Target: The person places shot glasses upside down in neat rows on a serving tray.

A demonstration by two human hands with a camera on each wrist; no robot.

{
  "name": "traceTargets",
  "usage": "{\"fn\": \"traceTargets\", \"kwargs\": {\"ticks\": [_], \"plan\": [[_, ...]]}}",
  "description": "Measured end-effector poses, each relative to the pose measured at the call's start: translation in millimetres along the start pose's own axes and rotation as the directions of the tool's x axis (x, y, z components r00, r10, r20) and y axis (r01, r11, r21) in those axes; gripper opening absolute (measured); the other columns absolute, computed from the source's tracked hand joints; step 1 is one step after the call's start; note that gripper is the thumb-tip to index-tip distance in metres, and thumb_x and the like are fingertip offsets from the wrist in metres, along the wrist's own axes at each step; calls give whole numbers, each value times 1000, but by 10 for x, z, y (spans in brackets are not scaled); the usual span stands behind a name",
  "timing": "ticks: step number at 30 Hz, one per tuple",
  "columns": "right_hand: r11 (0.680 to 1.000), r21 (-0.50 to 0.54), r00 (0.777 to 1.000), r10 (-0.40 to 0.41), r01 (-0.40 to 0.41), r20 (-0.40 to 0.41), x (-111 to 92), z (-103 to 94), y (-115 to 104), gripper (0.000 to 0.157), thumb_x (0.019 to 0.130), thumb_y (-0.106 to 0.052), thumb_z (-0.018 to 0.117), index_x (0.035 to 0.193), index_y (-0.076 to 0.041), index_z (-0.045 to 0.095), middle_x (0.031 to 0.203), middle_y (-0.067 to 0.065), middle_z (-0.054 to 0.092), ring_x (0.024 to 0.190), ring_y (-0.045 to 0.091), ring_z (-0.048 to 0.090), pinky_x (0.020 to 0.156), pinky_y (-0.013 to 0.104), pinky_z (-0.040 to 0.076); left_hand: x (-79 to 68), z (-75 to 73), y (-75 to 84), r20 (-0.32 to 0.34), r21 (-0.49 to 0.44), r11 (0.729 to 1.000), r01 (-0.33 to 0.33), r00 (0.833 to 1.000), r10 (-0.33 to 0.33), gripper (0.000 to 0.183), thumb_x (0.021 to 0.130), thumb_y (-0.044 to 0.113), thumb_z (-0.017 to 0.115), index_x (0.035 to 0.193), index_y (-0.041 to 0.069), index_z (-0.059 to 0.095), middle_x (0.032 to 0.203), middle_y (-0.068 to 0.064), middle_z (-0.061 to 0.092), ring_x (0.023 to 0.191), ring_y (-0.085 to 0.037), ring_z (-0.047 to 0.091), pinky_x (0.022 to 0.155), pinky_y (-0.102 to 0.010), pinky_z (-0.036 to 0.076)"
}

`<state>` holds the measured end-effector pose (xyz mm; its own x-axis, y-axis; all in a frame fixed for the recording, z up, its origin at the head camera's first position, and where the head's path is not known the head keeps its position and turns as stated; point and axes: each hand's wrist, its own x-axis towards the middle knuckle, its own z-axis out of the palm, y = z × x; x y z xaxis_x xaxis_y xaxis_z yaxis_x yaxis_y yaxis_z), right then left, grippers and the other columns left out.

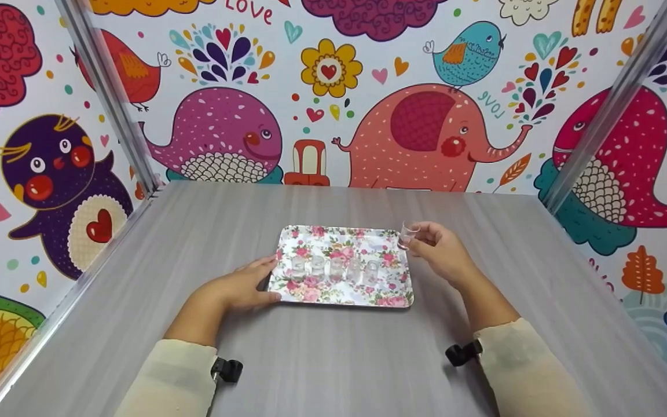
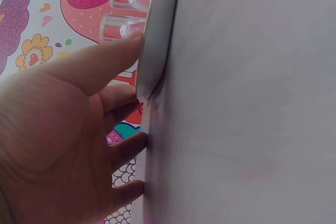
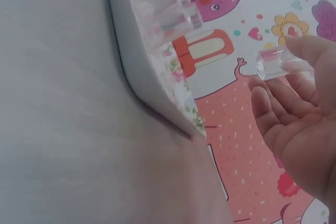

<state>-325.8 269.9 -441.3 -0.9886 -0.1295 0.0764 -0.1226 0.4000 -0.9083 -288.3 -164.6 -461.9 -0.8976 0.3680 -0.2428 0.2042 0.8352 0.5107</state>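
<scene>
A floral serving tray (image 1: 342, 292) lies flat, and several small clear shot glasses (image 1: 335, 269) stand on it in a row. At the tray's left end, my left hand (image 1: 245, 285) holds the near corner between thumb and fingers. In the left wrist view the thumb (image 2: 113, 59) presses the rim, while the lower fingers reach down to the tabletop. My right hand (image 1: 440, 252) pinches another clear shot glass (image 1: 407, 235) between thumb and fingers. That glass is raised by the tray's far right corner; the right wrist view shows the glass (image 3: 270, 65) tilted relative to that camera.
The tray sits on a grey wood-grain table (image 1: 333, 359). Cartoon-printed panels (image 1: 322, 116) surround it at the back and both sides, with metal posts (image 1: 116, 98) at the corners. A black wrist camera (image 1: 229, 370) sits at the left sleeve, another wrist camera (image 1: 462, 353) at the right.
</scene>
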Motion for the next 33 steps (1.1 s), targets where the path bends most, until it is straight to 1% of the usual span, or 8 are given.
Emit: {"fn": "traceTargets", "kwargs": {"ticks": [5, 8, 11, 13, 17, 21, 28, 33], "plan": [[999, 23, 999, -26, 25, 33, -14, 50, -50, 38, 100, -38, 77, 130, -15, 67, 121, 16, 74, 112, 42, 69, 91, 32, 65, 6, -4, 8, 2, 6, 1000, 0, 1000, 0, 90, 101, 46, 71, 171, 9, 27, 180, -11, 21, 166, -47, 19, 133, -68, 19], [997, 54, 997, -51, 48, 52, -26, 71, -56, 37, 103, -31, 74, 132, -11, 64, 124, 22, 72, 106, 35, 71, 89, 33, 66, 12, -12, 16, 5, 8, 1000, -5, 1000, 5, 90, 101, 46, 71, 171, 9, 27, 180, -11, 21, 165, -47, 19, 133, -68, 19], [994, 86, 995, -73, 67, 69, -28, 88, -56, 36, 104, -26, 73, 134, -10, 62, 128, 25, 69, 102, 25, 72, 92, 38, 66, 19, -15, 19, 10, 8, 1000, -10, 1000, 10, 89, 101, 45, 71, 170, 8, 27, 180, -11, 21, 165, -48, 19, 132, -69, 20], [992, 97, 993, -90, 82, 81, -27, 96, -56, 37, 104, -26, 73, 134, -9, 61, 128, 26, 68, 102, 22, 72, 93, 38, 66, 19, -13, 23, 13, 8, 1000, -11, 1000, 11, 90, 101, 45, 71, 170, 8, 27, 180, -10, 21, 165, -48, 19, 132, -68, 20], [989, 117, 992, -100, 90, 78, -27, 107, -64, 37, 100, -24, 78, 132, -10, 65, 116, 17, 71, 100, 26, 71, 90, 34, 66, 18, -10, 17, 10, 13, 1000, -15, 1000, 15, 89, 101, 44, 71, 170, 7, 27, 180, -10, 21, 165, -48, 20, 133, -67, 20], [986, 144, 994, -95, 86, 62, -33, 110, -78, 37, 96, -13, 81, 131, -8, 68, 106, 6, 72, 95, 21, 70, 86, 28, 64, 13, -12, 14, 6, 13, 1000, -12, 1000, 12, 89, 101, 43, 72, 170, 8, 28, 181, -9, 21, 166, -46, 19, 134, -66, 20], [978, 206, 999, -41, 43, -13, -15, 103, -78, 36, 93, -8, 83, 123, -1, 66, 104, 1, 73, 95, 15, 71, 87, 22, 64, 4, -17, 17, 11, 13, 1000, -10, 1000, 10, 89, 101, 43, 72, 170, 7, 28, 180, -10, 21, 165, -47, 19, 133, -67, 20], [968, 242, 996, -58, 71, -61, -12, 79, -71, 36, 96, -14, 81, 126, 1, 68, 101, 0, 70, 94, 14, 68, 83, 23, 63, 9, -14, 11, 10, 8, 1000, -9, 1000, 8, 89, 101, 43, 72, 170, 7, 28, 180, -10, 21, 166, -46, 19, 133, -67, 19]]}}
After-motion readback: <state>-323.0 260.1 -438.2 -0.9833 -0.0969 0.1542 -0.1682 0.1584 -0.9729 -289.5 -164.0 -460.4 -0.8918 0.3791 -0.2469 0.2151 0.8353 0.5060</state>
